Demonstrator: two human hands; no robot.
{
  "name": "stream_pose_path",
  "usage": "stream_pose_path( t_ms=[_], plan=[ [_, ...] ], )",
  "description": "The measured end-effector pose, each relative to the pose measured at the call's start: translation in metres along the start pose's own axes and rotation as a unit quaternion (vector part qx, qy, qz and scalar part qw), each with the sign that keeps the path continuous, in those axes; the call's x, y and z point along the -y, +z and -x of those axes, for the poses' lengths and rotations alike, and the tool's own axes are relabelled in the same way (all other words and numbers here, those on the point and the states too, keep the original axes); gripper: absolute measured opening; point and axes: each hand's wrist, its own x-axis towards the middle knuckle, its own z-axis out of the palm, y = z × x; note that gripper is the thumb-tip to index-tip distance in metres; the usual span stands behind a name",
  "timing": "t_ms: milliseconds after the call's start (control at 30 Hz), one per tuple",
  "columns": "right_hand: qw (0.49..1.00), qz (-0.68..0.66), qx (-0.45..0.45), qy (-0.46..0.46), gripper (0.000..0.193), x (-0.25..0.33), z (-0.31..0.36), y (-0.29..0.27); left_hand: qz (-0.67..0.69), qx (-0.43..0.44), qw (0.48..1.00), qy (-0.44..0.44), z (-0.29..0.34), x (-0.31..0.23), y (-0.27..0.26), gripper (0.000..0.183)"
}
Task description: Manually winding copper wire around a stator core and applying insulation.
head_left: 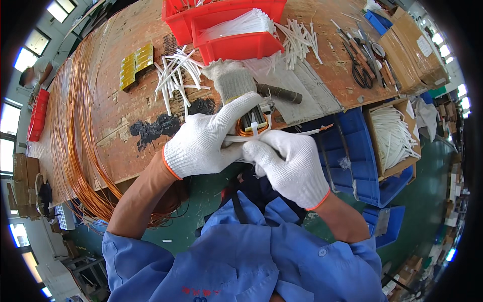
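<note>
At the bench's front edge, a copper wire coil (243, 133) sits around a dark bar-like core. My left hand (204, 143), in a white knitted glove with an orange cuff, is closed on it, with one finger stretched along the top. A thin white cable tie (255, 126) crosses the coil. Pinched together just below it are the gloved fingers of my right hand (287, 158), closed on the tie; its end is mostly hidden by the gloves. A grey knitted cloth (230, 80) lies directly behind the coil. From the right side extends a white-sleeved lead (316, 130) with a copper tip.
Red bins (241, 48) hold white cable ties. White sleeves (177, 75) lie scattered beside yellow blocks (136, 65). Long copper wires (80, 116) hang over the left edge. Scissors (361, 73), a dark rod (279, 93) and a carton of white tubes (392, 136) are rightward.
</note>
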Motion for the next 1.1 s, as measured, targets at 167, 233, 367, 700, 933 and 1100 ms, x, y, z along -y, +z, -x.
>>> stream_pose_path(
  t_ms=[167, 233, 367, 700, 933, 1100],
  plan=[
    [0.936, 0.133, -0.2, -0.258, 0.026, -0.033, -0.006, 0.013, 0.002, 0.004, 1.0, 0.001, -0.001, -0.001, 0.002, 0.095],
    [0.935, 0.158, -0.215, -0.233, 0.034, -0.028, -0.005, 0.016, -0.005, 0.0, 1.0, 0.0, 0.001, 0.001, 0.001, 0.094],
    [0.902, 0.163, -0.282, -0.285, 0.043, -0.022, -0.021, 0.012, -0.023, 0.025, 0.999, -0.013, -0.004, -0.003, -0.002, 0.088],
    [0.935, 0.032, -0.176, -0.305, 0.012, -0.028, 0.017, 0.022, -0.019, -0.009, 1.0, -0.012, 0.003, -0.001, 0.003, 0.086],
    [0.962, -0.12, -0.14, -0.199, 0.009, -0.016, 0.023, 0.026, -0.04, -0.004, 0.999, -0.014, 0.001, -0.002, 0.0, 0.082],
    [0.931, -0.313, -0.135, -0.129, 0.01, -0.003, 0.02, 0.031, -0.031, -0.012, 0.999, -0.012, 0.004, -0.005, -0.002, 0.082]
  ],
)
